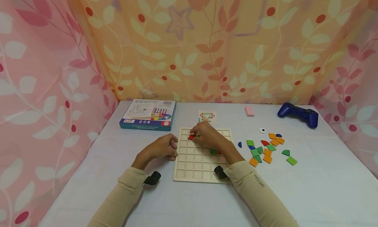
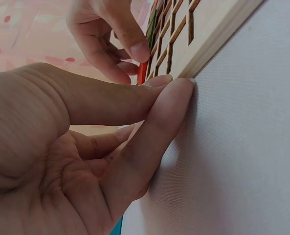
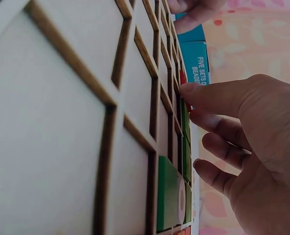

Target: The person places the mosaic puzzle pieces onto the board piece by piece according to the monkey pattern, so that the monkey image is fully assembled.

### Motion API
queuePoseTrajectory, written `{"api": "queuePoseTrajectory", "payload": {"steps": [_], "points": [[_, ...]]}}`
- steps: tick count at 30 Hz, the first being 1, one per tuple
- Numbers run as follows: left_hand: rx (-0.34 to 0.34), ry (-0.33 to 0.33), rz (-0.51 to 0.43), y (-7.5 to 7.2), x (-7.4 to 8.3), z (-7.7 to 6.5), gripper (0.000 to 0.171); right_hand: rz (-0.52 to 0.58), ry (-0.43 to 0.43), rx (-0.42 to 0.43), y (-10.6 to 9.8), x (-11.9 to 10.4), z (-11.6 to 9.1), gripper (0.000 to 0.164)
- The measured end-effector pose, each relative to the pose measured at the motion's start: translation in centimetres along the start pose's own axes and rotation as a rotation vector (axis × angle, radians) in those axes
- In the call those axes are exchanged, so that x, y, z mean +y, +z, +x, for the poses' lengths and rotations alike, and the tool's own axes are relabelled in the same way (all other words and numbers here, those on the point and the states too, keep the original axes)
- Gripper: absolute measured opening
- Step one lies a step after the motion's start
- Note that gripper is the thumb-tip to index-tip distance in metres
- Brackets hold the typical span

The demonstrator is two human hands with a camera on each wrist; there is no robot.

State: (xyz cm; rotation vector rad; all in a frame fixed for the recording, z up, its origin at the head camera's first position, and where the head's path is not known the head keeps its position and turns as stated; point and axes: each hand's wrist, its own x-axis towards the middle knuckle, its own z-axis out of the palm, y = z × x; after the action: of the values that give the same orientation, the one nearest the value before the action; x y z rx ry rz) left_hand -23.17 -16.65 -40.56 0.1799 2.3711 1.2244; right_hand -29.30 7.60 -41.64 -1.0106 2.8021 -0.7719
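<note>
A wooden grid board (image 1: 189, 166) lies flat on the table. At its left edge my left hand (image 1: 160, 146) pinches the rim between thumb and index finger, as the left wrist view shows. Over the board's far side, my right hand (image 1: 209, 135) holds a red piece (image 1: 191, 137) between thumb and fingers, in the far left part of the grid. Green pieces (image 3: 186, 156) sit along the far rows, partly hidden by the right hand in the head view. A green square (image 1: 213, 151) and part of a red piece show near the right forearm.
A small pattern card (image 1: 207, 116) lies beyond the board. A boxed set (image 1: 147, 114) lies at the back left. Loose orange, green, blue and red pieces (image 1: 267, 151) are scattered right of the board, near a white ring (image 1: 262, 130), a pink block (image 1: 249, 111) and a blue game controller (image 1: 298, 113).
</note>
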Motion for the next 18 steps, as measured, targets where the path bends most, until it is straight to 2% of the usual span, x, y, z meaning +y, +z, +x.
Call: {"api": "queuePoseTrajectory", "payload": {"steps": [18], "points": [[-0.003,0.018,-0.016,-0.02,0.06,-0.10,0.057,-0.013,-0.058,0.001,-0.04,-0.25,0.22,0.014]]}}
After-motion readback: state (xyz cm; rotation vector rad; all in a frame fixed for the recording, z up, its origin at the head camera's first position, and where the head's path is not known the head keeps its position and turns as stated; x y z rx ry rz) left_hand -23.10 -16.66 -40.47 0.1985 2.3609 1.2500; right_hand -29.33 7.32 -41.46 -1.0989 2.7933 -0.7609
